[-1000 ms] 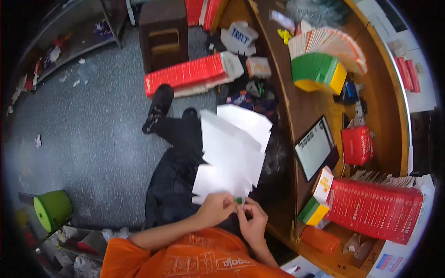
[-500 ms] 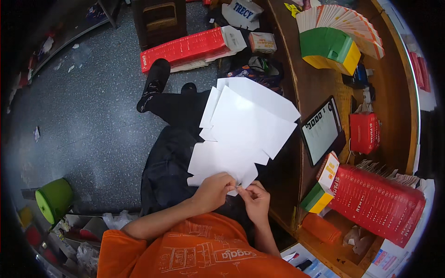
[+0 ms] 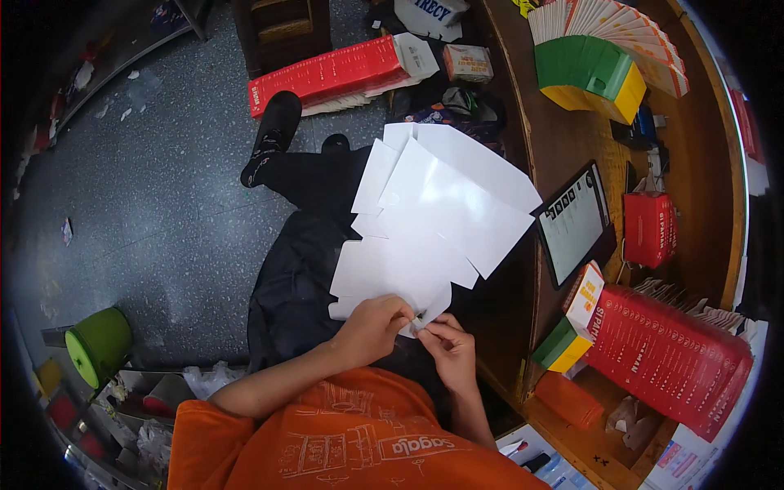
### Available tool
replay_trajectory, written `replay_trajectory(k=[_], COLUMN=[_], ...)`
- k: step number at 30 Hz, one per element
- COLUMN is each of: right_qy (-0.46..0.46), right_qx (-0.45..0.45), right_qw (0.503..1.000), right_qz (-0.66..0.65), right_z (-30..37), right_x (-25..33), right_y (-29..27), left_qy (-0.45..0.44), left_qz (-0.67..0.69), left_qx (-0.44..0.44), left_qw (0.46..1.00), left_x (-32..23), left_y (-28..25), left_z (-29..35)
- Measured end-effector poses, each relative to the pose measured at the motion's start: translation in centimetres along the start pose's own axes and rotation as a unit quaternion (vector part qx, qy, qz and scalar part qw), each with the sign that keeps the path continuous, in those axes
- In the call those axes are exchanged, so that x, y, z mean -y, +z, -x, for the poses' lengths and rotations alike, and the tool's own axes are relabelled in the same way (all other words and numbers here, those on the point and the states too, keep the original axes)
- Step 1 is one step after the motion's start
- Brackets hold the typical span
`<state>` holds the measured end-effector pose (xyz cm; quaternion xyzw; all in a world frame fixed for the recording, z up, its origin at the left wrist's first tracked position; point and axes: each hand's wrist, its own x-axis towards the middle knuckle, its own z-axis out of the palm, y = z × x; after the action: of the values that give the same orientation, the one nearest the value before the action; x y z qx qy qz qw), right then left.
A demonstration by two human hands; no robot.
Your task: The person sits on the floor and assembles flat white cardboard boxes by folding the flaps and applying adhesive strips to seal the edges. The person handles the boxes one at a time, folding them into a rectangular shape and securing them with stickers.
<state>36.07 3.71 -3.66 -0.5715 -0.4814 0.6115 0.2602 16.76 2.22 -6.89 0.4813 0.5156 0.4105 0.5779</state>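
The near edge of the white cardboard sheet point(image 3: 449, 212) could be creased or torn, since only a small part of it is gripped while the broad remainder is steadied by neither hand. That edge appears to be pinched between the thumb and fingers of the left hand point(image 3: 376, 327), and the curled corner beside it is pinched by the right hand point(image 3: 452, 349), the fingertips of both being brought close together. A small green speck point(image 3: 420, 316) is seen between them; what it is cannot be told, and it could be dropped if the grip is loosened. The sheet is laid over the lap in dark trousers point(image 3: 286, 273), so it could slip if the knees are shifted, and its far right corner could be bent against the tablet point(image 3: 576, 222), near which it lies; whether the two are touching cannot be made out. The sheet is smooth and slightly glossy, its outline is broken by notches and flaps, and overlapping layers are shown at the upper left.
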Motion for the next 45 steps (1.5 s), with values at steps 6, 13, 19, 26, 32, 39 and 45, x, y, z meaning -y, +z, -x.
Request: replay_trajectory(k=[6, 13, 19, 26, 32, 39, 45], right_qy=[-0.066, -0.102, -0.140, -0.132, -0.095, -0.139, -0.089], right_qx=[-0.025, -0.100, -0.038, -0.070, -0.115, -0.047, -0.078], right_qw=[0.997, 0.967, 0.936, 0.948, 0.971, 0.934, 0.966], right_qz=[0.029, 0.211, 0.322, 0.283, 0.184, 0.326, 0.232], right_z=[-0.1, 0.8, -0.2, -0.3, 0.3, -0.3, 0.0], right_x=[-1.0, -0.9, 1.9, 1.4, -0.2, 1.2, 0.1], right_y=[0.7, 1.6, 1.1, 2.0, 2.4, 1.3, 1.3], left_qy=[-0.029, -0.013, 0.005, 0.058, 0.086, 0.092, 0.057], left_qz=[0.084, 0.037, 0.003, -0.028, -0.013, 0.001, 0.034], left_qx=[-0.028, -0.032, -0.040, -0.065, -0.058, -0.047, -0.030], left_qw=[0.996, 0.999, 0.999, 0.996, 0.994, 0.995, 0.997], left_x=[0.0, 0.0, 0.0, 0.5, 0.5, 1.0, 0.5], left_y=[0.3, 0.6, 0.5, 0.6, 0.4, 0.3, 0.0], left_z=[0.0, 0.6, 0.6, 0.5, 0.5, 0.0, 0.0])
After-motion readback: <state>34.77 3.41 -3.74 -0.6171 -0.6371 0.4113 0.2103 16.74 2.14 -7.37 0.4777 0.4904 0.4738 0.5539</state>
